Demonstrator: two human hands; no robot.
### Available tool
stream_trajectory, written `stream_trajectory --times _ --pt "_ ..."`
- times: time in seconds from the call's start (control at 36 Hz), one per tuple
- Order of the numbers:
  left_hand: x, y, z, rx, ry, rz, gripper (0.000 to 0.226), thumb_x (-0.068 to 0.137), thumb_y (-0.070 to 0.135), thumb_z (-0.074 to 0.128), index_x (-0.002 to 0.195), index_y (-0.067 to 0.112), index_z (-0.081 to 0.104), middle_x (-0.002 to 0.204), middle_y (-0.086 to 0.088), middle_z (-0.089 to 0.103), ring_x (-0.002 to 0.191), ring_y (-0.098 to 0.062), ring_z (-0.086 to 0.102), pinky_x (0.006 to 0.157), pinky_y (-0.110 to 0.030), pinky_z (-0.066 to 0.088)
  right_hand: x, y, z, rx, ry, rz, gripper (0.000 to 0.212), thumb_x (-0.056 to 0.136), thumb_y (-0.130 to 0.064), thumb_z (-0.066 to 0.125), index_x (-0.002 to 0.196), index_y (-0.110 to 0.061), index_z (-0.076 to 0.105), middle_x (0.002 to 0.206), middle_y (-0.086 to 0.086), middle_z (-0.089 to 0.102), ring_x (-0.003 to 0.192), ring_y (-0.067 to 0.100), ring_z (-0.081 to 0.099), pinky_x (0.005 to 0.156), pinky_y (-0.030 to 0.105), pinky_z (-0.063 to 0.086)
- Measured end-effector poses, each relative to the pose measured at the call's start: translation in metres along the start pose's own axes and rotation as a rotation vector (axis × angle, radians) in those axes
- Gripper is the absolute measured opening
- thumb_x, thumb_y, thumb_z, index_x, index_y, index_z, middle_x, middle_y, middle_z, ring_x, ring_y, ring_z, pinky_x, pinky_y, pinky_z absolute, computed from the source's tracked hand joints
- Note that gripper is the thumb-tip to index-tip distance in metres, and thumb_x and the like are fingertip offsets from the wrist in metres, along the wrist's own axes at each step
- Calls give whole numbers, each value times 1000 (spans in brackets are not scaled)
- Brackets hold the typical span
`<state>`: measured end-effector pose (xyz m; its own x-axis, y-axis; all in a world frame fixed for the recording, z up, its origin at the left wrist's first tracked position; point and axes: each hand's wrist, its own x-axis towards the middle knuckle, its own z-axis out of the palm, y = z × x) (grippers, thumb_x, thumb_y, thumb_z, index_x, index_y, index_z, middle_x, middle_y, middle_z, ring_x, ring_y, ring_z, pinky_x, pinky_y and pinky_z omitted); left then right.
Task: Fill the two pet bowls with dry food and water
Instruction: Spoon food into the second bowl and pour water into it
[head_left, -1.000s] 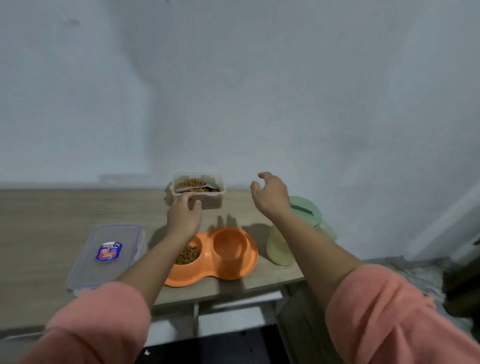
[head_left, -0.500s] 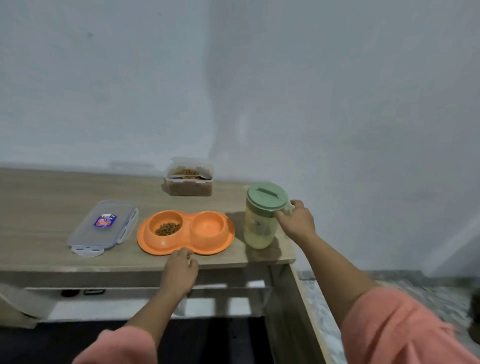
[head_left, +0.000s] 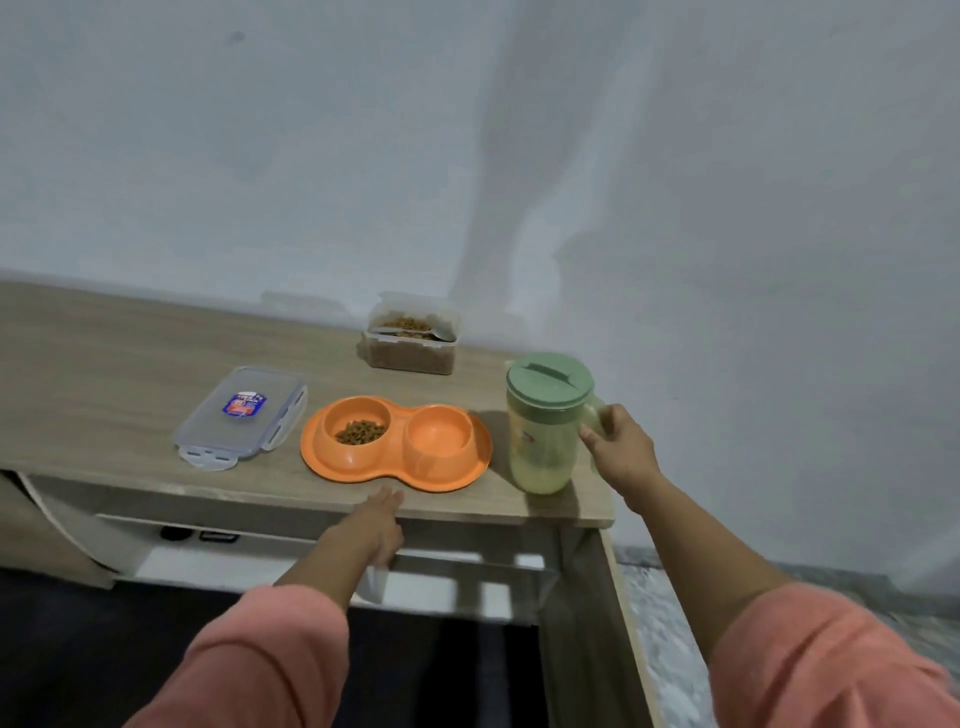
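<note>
Head view. Double bowl (head_left: 396, 451) near the table (head_left: 104, 364) front edge: its left well holds kibble (head_left: 360, 431), its right well (head_left: 439, 434) looks dry. The jug (head_left: 546, 422), green lid on, stands upright just right of the bowl, close to the table's right end. The step in hand is judged to be the water pour. To do it well, take a full grip on the handle before lifting, carry the spout over the right well only, and tilt slowly so water does not splash onto the kibble; the bowl may need steadying.

Right hand (head_left: 618, 451): fingers curled at the jug's handle, thumb toward the jug wall; a complete wrap cannot be confirmed. Left hand (head_left: 378, 525): fingers straight and together, reaching over the near table edge, just short of the bowl, holding nothing.

Far side: open kibble box (head_left: 411, 339); its lid (head_left: 242, 415) lies left of the bowl.
</note>
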<state>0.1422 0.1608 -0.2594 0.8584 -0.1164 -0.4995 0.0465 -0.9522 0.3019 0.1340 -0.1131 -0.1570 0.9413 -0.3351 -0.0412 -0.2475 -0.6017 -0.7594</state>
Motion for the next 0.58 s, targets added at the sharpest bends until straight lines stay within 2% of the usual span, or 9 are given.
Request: stream_trajectory --times 0.14,0.25,0.33,0.44,0.58 --pt "2 -3 3 -11 -23 -9 67 99 11 40 155 14 3 162 -2 -9 150 -22 -3 122 -34 6 9 -20 -5 -111 -89 -102 28 94 -22 57 118 -8 51 108 3 53 101 20 49 85 27 38" --pt "3 -4 4 -12 -27 -10 66 101 14 38 155 12 1 162 -4 -11 150 -21 -7 122 -32 3 15 -34 -7 -244 -142 -175 29 94 -22 58 117 -6 52 117 9 59 111 27 54 84 28 39" --pt "4 -5 5 -19 -34 -13 66 101 11 37 155 13 0 161 -3 -12 150 -19 -8 122 -32 2 18 -46 -7 -335 -180 -225 30 95 -22 56 119 -6 51 118 12 59 110 29 53 86 31 40" --pt "5 -5 4 -18 -30 -11 66 100 10 37 155 12 0 162 -3 -12 150 -19 -8 121 -31 2 23 -62 -6 -394 -220 -276 27 95 -17 55 119 -5 49 115 15 58 91 23 48 75 27 38" --pt "5 -6 7 -30 -26 -8 69 99 6 39 155 13 -1 161 -2 -12 150 -19 -9 120 -31 2 29 -75 -5 -495 -272 -318 25 95 -12 53 119 -7 49 107 13 58 85 21 47 60 24 37"
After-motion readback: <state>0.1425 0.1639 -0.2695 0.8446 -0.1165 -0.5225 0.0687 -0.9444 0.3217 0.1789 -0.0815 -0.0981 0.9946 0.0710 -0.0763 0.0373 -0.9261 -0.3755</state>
